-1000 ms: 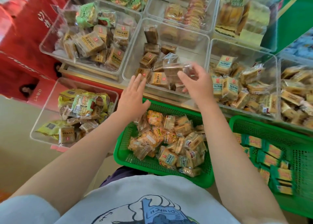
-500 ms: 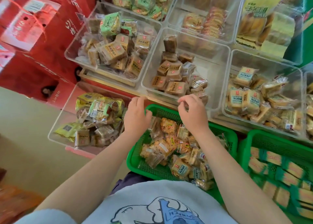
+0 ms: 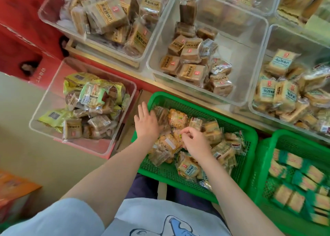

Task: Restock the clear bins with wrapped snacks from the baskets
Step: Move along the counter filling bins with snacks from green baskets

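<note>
Both hands are down in a green basket (image 3: 249, 134) of wrapped snacks (image 3: 178, 118) beside clear bins (image 3: 257, 60) on a wooden-edged shelf. The left hand (image 3: 147, 123) lies flat, fingers straight, on the packets; the right hand (image 3: 197, 143) curls its fingers round one packet. A second green basket (image 3: 267, 164) sits alongside, red cartons (image 3: 17, 39) stacked on the pale floor (image 3: 35, 164).
</note>
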A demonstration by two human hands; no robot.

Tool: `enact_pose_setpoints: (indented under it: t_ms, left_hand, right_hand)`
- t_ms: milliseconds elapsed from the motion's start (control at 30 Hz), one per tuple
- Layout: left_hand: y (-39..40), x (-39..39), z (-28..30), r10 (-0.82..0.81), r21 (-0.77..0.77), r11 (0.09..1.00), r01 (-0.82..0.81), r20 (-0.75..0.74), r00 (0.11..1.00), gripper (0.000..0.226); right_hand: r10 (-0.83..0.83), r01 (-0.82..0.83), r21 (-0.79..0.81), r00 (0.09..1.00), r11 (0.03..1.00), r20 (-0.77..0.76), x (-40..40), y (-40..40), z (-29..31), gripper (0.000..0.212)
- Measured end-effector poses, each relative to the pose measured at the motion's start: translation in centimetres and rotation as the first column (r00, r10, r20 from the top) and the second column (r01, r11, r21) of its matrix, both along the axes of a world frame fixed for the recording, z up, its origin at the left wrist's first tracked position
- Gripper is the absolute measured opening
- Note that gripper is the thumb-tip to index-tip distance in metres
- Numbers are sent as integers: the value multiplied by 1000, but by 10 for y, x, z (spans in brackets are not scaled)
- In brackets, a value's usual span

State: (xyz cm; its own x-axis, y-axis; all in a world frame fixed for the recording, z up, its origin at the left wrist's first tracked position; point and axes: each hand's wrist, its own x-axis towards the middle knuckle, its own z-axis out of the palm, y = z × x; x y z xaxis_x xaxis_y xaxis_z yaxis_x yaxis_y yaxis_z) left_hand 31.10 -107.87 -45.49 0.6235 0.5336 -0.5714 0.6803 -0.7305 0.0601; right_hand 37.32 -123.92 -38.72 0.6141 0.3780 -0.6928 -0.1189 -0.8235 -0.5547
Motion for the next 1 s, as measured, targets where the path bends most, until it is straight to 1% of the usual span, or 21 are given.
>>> enact_pose_setpoints:
  t_ms: [67,167,233,500,567,667,733,800,867,933,1000]
  left_hand:
    - [0,1,-3,7,29,1000,-8,23,1000,69]
    - [2,-1,-4,-50,99,994,48,24,998,65]
    - [1,-1,-3,-79,120,990,74,40,996,59]
    - [-1,-14,3,-34,111,994,11,213,976,20]
    - [3,-19,5,-12,89,996,-12,263,965,18]
    - [13,-21,11,9,69,997,-33,323,946,21]
    - [14,-22,20,33,1,999,-34,279,960,25]
    - [9,-22,23,85,-66,995,-77,128,988,32]
    - [-1,-24,17,196,-138,971,-193,8,981,42]
    - [-8,-23,9,340,-222,916,-333,-9,940,42]
    - [-11,-19,4,429,-274,871,-409,18,903,39]
  right_hand:
    - [8,-8,-12,1000,1000,-20,-1,-2,-4,19]
    - [9,-9,-14,999,1000,-32,-2,-6,-6,19]
    - [15,-16,-11,999,1000,-35,-3,-9,-5,19]
    - [47,-48,-42,998,998,-36,-6,-12,-6,18]
    - [48,-49,-29,998,998,-42,-7,-10,-6,19]
    - [47,-47,4,998,999,-44,-6,-4,-1,20]
    - [37,-36,20,999,999,-39,-6,0,2,21]
    - [36,-35,22,999,999,-32,-5,3,4,22]
    - [39,-38,24,999,999,-30,-4,7,4,22]
    - [44,-43,33,998,999,-34,-5,10,1,21]
    - [57,-56,36,998,998,-40,-6,11,-1,20]
